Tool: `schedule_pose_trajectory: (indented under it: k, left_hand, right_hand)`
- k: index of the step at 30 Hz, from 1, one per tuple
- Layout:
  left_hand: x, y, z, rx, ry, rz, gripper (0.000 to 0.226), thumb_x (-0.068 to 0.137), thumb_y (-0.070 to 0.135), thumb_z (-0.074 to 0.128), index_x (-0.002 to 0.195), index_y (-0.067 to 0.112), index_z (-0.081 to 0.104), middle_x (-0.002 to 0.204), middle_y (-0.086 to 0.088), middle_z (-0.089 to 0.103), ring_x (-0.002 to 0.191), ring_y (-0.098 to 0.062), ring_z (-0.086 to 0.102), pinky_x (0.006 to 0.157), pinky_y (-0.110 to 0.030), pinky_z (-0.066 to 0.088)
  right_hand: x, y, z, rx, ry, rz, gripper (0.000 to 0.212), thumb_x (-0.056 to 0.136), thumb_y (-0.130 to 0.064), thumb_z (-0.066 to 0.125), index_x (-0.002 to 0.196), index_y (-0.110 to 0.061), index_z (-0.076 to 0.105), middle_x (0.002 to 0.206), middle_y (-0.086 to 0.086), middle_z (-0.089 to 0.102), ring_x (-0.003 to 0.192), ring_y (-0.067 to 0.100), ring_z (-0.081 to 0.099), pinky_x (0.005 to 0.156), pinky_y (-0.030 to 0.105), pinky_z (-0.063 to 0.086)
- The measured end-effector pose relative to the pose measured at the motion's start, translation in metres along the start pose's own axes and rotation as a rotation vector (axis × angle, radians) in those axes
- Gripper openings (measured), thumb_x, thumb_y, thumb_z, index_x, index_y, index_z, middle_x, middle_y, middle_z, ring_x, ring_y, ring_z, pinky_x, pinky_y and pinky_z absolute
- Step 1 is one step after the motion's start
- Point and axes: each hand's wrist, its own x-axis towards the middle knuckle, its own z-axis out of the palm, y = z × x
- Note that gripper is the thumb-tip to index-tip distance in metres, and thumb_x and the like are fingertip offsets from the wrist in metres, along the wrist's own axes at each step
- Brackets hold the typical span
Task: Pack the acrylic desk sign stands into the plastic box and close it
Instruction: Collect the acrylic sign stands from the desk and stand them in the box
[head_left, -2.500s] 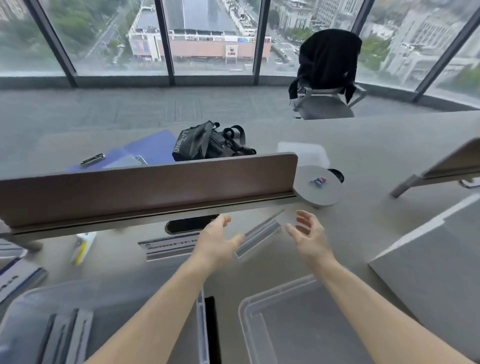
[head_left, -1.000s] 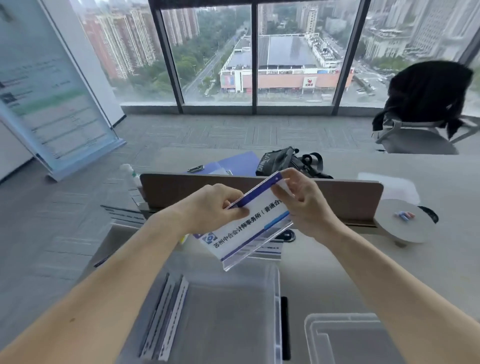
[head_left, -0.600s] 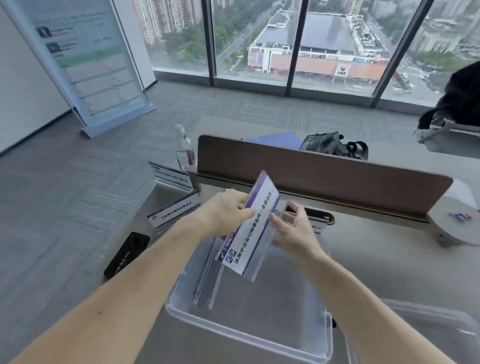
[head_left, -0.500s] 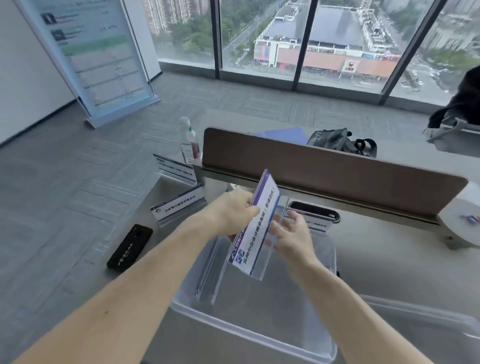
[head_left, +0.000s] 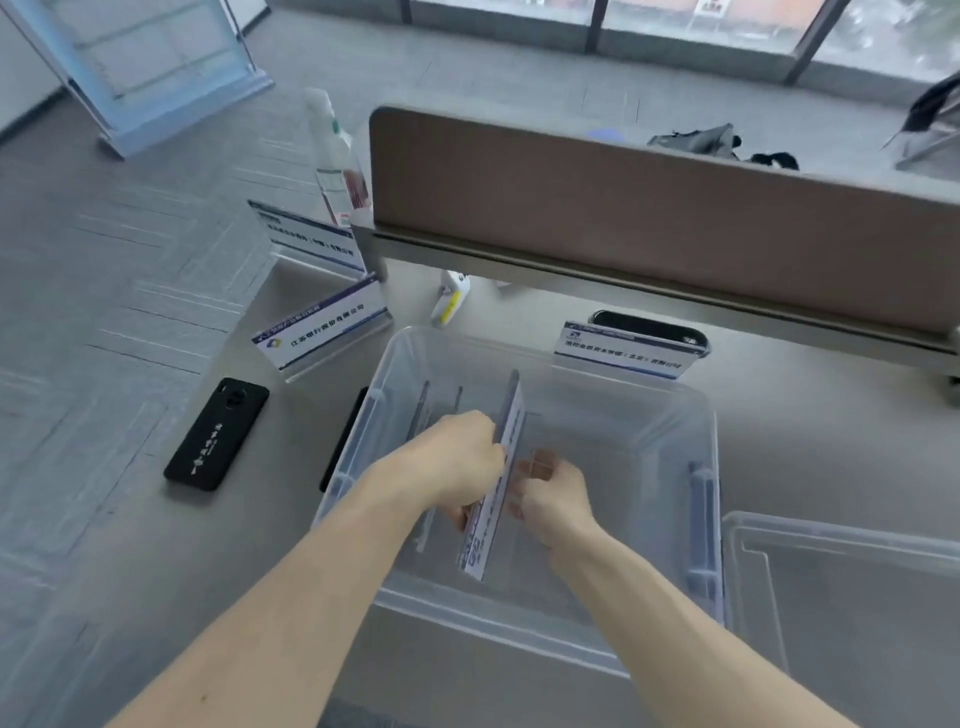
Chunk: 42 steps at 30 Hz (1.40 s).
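A clear plastic box (head_left: 639, 395) sits open on the grey desk. Inside it, both hands hold an acrylic sign stand (head_left: 501, 462) on edge, its white and blue card facing right. My left hand (head_left: 457, 462) grips its left face and my right hand (head_left: 553, 499) presses its right face. Two more stands (head_left: 421, 410) stand on edge against the box's left wall. Outside the box, a stand (head_left: 322, 330) rests at the left, another (head_left: 306, 236) behind it, and a third (head_left: 623, 351) just beyond the box's far rim.
The box's clear lid (head_left: 852, 603) lies at the right. A black phone (head_left: 215, 434) lies left of the box. A brown desk divider (head_left: 649, 208) runs across the back, with a spray bottle (head_left: 335, 150) at its left end and a black case (head_left: 649, 325) beneath it.
Both hands have brought the sign stand down from above the box to its inside, turned on edge. The view has tilted down toward the box.
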Motion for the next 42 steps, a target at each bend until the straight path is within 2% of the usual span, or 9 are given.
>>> schedule_pose_trajectory:
  k: [5,14,19,22,25,30,32,34,42]
  left_hand:
    - [0.032,-0.023,0.033,-0.006,0.017,-0.058,0.03,0.102,0.016,0.042,0.073,0.01,0.044,0.076,-0.009,0.054,0.061,-0.026,0.048,0.052,-0.031,0.036]
    - [0.054,-0.032,0.068,0.07,0.11,-0.089,0.022,0.103,0.016,0.045,0.115,0.005,0.059,0.114,-0.019,0.066,0.1,-0.037,0.066,0.068,-0.037,0.044]
    - [0.055,-0.037,0.068,0.089,0.131,-0.091,0.02,0.103,0.019,0.047,0.113,0.007,0.059,0.113,-0.017,0.067,0.1,-0.036,0.067,0.07,-0.036,0.048]
    - [0.054,-0.041,0.064,0.131,0.15,-0.101,0.02,0.103,0.019,0.047,0.113,0.008,0.06,0.114,-0.017,0.067,0.102,-0.036,0.067,0.072,-0.037,0.049]
    - [0.054,-0.04,0.065,0.165,0.162,-0.102,0.02,0.102,0.016,0.047,0.115,0.008,0.06,0.115,-0.017,0.068,0.104,-0.036,0.067,0.072,-0.037,0.049]
    - [0.054,-0.04,0.069,0.219,0.185,-0.09,0.021,0.104,0.016,0.046,0.118,0.007,0.059,0.113,-0.016,0.068,0.102,-0.034,0.068,0.071,-0.035,0.048]
    - [0.053,-0.041,0.07,0.229,0.191,-0.087,0.022,0.104,0.016,0.046,0.12,0.007,0.058,0.115,-0.016,0.067,0.104,-0.034,0.067,0.072,-0.035,0.048]
    - [0.05,-0.04,0.069,0.246,0.191,-0.08,0.024,0.105,0.02,0.045,0.121,0.007,0.058,0.116,-0.016,0.067,0.106,-0.034,0.067,0.073,-0.036,0.048]
    - [-0.007,0.028,-0.005,-0.026,0.359,0.063,0.05,0.1,0.056,0.041,0.125,0.019,0.065,0.122,-0.011,0.07,0.116,-0.037,0.063,0.096,-0.042,0.051]
  right_hand:
    - [0.038,0.025,0.016,-0.091,-0.042,0.098,0.025,0.09,0.002,0.053,0.081,-0.019,0.044,0.076,0.002,0.054,0.066,0.019,0.052,0.068,0.037,0.045]
    - [0.067,0.045,0.032,-0.13,-0.036,0.119,0.042,0.085,-0.003,0.055,0.063,-0.028,0.029,0.057,-0.01,0.035,0.054,0.011,0.029,0.048,0.026,0.022]
    - [0.077,0.064,0.042,-0.057,-0.051,0.139,0.017,0.085,-0.022,0.057,0.082,-0.037,0.049,0.086,-0.008,0.054,0.074,0.011,0.051,0.064,0.026,0.044]
    - [0.073,0.063,0.047,-0.055,-0.071,0.124,0.044,0.08,-0.03,0.059,0.124,-0.028,0.058,0.127,0.002,0.059,0.109,0.018,0.059,0.092,0.036,0.051]
    - [0.074,0.061,0.048,-0.066,-0.087,0.133,0.016,0.079,-0.025,0.055,0.092,-0.035,0.054,0.107,-0.003,0.057,0.092,0.014,0.054,0.071,0.029,0.048]
    - [0.071,0.055,0.044,-0.073,-0.108,0.139,0.022,0.08,-0.019,0.048,0.09,-0.038,0.053,0.093,-0.007,0.052,0.081,0.01,0.051,0.069,0.027,0.045]
    - [0.067,0.052,0.044,-0.091,-0.114,0.109,0.039,0.088,-0.018,0.049,0.124,-0.029,0.059,0.12,-0.004,0.06,0.105,0.016,0.061,0.089,0.039,0.053]
    - [0.061,0.048,0.042,-0.097,-0.096,0.107,0.063,0.093,-0.017,0.051,0.154,-0.017,0.033,0.151,0.002,0.047,0.13,0.027,0.055,0.108,0.05,0.046]
    - [0.002,-0.052,-0.025,0.02,0.066,-0.267,0.046,0.096,-0.01,0.055,0.139,-0.025,0.046,0.128,0.001,0.06,0.11,0.016,0.062,0.101,0.048,0.052]
